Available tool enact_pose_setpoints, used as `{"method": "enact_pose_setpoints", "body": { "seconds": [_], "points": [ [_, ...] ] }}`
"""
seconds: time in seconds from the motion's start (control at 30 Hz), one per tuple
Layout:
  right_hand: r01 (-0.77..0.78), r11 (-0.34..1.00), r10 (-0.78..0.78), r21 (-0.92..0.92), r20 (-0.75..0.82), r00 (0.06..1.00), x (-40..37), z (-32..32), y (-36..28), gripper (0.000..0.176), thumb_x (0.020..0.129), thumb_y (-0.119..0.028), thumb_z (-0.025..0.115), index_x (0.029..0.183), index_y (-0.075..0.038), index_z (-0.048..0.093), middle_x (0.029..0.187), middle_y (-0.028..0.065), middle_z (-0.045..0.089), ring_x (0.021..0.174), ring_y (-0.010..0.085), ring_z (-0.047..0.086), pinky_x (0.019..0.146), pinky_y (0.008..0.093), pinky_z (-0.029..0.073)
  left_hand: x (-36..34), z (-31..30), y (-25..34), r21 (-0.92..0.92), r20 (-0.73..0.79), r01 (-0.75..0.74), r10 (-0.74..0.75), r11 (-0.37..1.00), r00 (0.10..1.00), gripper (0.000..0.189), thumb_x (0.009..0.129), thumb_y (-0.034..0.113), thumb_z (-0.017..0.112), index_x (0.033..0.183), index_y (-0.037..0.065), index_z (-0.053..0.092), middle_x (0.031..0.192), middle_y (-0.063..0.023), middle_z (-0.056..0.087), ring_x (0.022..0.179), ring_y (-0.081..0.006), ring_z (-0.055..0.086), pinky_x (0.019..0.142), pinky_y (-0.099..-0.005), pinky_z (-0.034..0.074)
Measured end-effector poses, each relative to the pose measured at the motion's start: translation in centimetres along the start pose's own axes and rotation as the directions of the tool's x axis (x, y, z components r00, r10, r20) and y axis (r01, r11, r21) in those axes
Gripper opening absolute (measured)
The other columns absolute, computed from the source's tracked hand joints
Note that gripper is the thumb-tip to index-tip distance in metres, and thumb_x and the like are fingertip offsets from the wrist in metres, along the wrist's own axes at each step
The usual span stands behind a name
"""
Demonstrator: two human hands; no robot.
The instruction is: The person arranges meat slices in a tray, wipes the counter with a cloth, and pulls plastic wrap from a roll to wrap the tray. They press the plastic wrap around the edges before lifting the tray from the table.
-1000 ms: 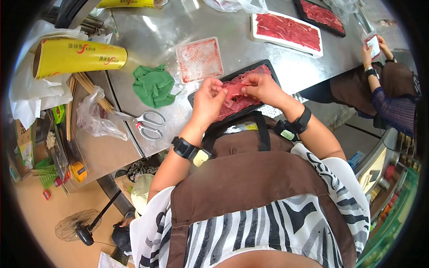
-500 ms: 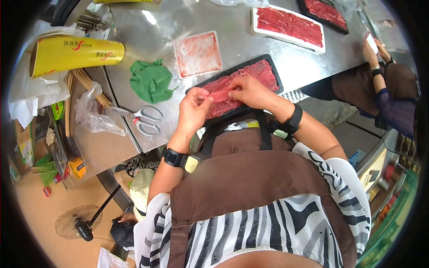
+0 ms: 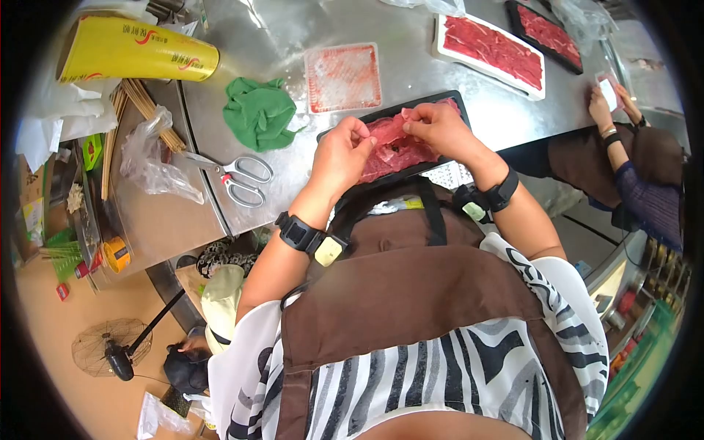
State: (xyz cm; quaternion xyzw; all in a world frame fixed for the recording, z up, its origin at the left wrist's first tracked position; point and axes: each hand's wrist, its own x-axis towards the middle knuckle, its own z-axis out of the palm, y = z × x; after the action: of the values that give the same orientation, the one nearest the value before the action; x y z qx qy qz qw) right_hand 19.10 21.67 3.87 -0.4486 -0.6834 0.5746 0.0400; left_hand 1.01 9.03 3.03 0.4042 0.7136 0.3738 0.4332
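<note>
A thin slice of raw red meat (image 3: 386, 130) is stretched between my hands, above a black tray (image 3: 461, 107) filled with more meat slices (image 3: 396, 161). My left hand (image 3: 343, 150) pinches the slice's left end between thumb and forefinger. The other end is gripped the same way by my right hand (image 3: 445, 132). Both hands hide part of the tray. Just behind it lies a clear shallow tray (image 3: 343, 77) with red stains, and a crumpled green cloth (image 3: 258, 114) is to its left.
Scissors (image 3: 246, 181) lie left of my left arm, near a plastic bag (image 3: 154, 158) and wooden skewers (image 3: 150, 110). A yellow roll (image 3: 139, 50) is at the back left. A white meat tray (image 3: 490, 55) and a black one (image 3: 546, 37) stand back right, near a co-worker's hands (image 3: 612, 103).
The slice has been lifted off the meat below and stretched between my hands, exposing a dark gap underneath. My view has shifted slightly.
</note>
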Motion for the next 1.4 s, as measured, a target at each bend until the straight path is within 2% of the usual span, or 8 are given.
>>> {"method": "enact_pose_setpoints", "body": {
  "seconds": [0.07, 0.13, 0.33, 0.4, 0.63, 0.97, 1.13, 1.4],
  "points": [
    [0.002, 1.0, -0.002, 0.008, -0.01, 1.0, -0.3, -1.0, -0.1, 0.02, 0.085, -0.018, 0.067, 0.091, 0.002, 0.067, 0.074, 0.0081, 0.064, 0.065, 0.012, 0.057, 0.059, 0.0296, 0.045, 0.0, 0.1, 0.6, 0.05, 0.014, -0.005, 0.005, 0.999, 1.0, 0.012, 0.086, 0.006, 0.069, 0.092, 0.004, 0.058, 0.08, -0.0032, 0.061, 0.069, -0.0105, 0.056, 0.063, -0.0263, 0.047],
    [0.005, 1.0, -0.004, 0.024, -0.023, 1.0, -0.4, -1.5, 0.0, 0.023, 0.083, -0.019, 0.067, 0.09, 0.002, 0.069, 0.078, 0.0162, 0.067, 0.072, 0.0176, 0.062, 0.066, 0.0342, 0.049, -0.6, 0.2, 1.2, 0.376, -0.053, -0.332, 0.377, 0.865, 0.925, 0.016, 0.084, 0.009, 0.069, 0.097, 0.005, 0.061, 0.09, -0.0078, 0.062, 0.076, -0.0207, 0.062, 0.067, -0.0318, 0.05],
    [0.1, 0.948, -0.204, -0.303, -0.336, 0.92, -1.8, -0.1, 1.2, 0.015, 0.081, -0.015, 0.066, 0.089, -0.002, 0.066, 0.081, 0.0135, 0.067, 0.076, 0.0309, 0.066, 0.068, 0.0386, 0.052, -0.6, 1.2, -0.6, 0.459, -0.105, -0.366, 0.459, 0.809, 0.882, 0.015, 0.083, 0.01, 0.068, 0.097, 0.008, 0.064, 0.098, -0.008, 0.061, 0.088, -0.0285, 0.063, 0.073, -0.0373, 0.052],
    [0.44, 0.735, -0.626, -0.516, -0.266, 0.733, -2.4, 0.9, 1.9, 0.011, 0.082, -0.011, 0.067, 0.092, -0.006, 0.065, 0.088, 0.0113, 0.064, 0.079, 0.0298, 0.063, 0.069, 0.0376, 0.051, -0.7, 0.9, -0.1, 0.468, -0.035, -0.437, 0.51, 0.768, 0.859, 0.013, 0.082, 0.009, 0.069, 0.094, 0.008, 0.065, 0.097, -0.0073, 0.062, 0.087, -0.0281, 0.063, 0.073, -0.0374, 0.052],
    [0.492, 0.626, -0.611, -0.605, 0.01, 0.791, -2.4, 3.2, 3.3, 0.013, 0.078, -0.011, 0.069, 0.087, -0.007, 0.06, 0.083, 0.0102, 0.057, 0.08, 0.0326, 0.061, 0.067, 0.0421, 0.05, -1.0, 1.1, -0.9, 0.446, 0.312, -0.675, 0.605, 0.588, 0.732, 0.012, 0.076, 0.01, 0.073, 0.088, 0.009, 0.07, 0.093, -0.0041, 0.062, 0.085, -0.0253, 0.061, 0.073, -0.0385, 0.05],
    [0.403, 0.672, -0.591, -0.621, -0.122, 0.798, -2.2, 3.8, 3.4, 0.012, 0.081, -0.013, 0.067, 0.083, -0.005, 0.058, 0.082, 0.0124, 0.058, 0.076, 0.034, 0.06, 0.066, 0.0436, 0.049, -2.0, 0.5, -3.0, 0.381, 0.271, -0.738, 0.696, 0.557, 0.665, 0.026, 0.075, 0.008, 0.07, 0.1, 0.005, 0.068, 0.104, -0.0085, 0.062, 0.099, -0.0286, 0.06, 0.085, -0.0407, 0.048],
    [0.646, 0.526, -0.761, -0.554, 0.033, 0.648, -2.6, 3.6, 2.6, 0.009, 0.076, -0.012, 0.066, 0.084, -0.008, 0.063, 0.08, 0.0089, 0.057, 0.076, 0.0296, 0.059, 0.066, 0.0419, 0.047, -2.8, 0.4, -3.2, 0.469, 0.293, -0.73, 0.692, 0.498, 0.66, 0.033, 0.075, 0.008, 0.07, 0.108, 0.004, 0.067, 0.109, -0.0088, 0.061, 0.11, -0.0278, 0.056, 0.098, -0.0471, 0.041],
    [0.626, 0.518, -0.748, -0.583, 0.045, 0.662, -3.0, 3.8, 3.7, 0.012, 0.076, -0.013, 0.066, 0.086, -0.007, 0.065, 0.079, 0.0073, 0.056, 0.08, 0.0281, 0.058, 0.069, 0.0407, 0.046, -2.2, 0.9, -2.8, 0.494, 0.305, -0.724, 0.683, 0.482, 0.663, 0.033, 0.078, 0.01, 0.07, 0.109, 0.003, 0.067, 0.115, -0.0088, 0.062, 0.116, -0.0272, 0.053, 0.106, -0.0483, 0.036]
  ]
}}
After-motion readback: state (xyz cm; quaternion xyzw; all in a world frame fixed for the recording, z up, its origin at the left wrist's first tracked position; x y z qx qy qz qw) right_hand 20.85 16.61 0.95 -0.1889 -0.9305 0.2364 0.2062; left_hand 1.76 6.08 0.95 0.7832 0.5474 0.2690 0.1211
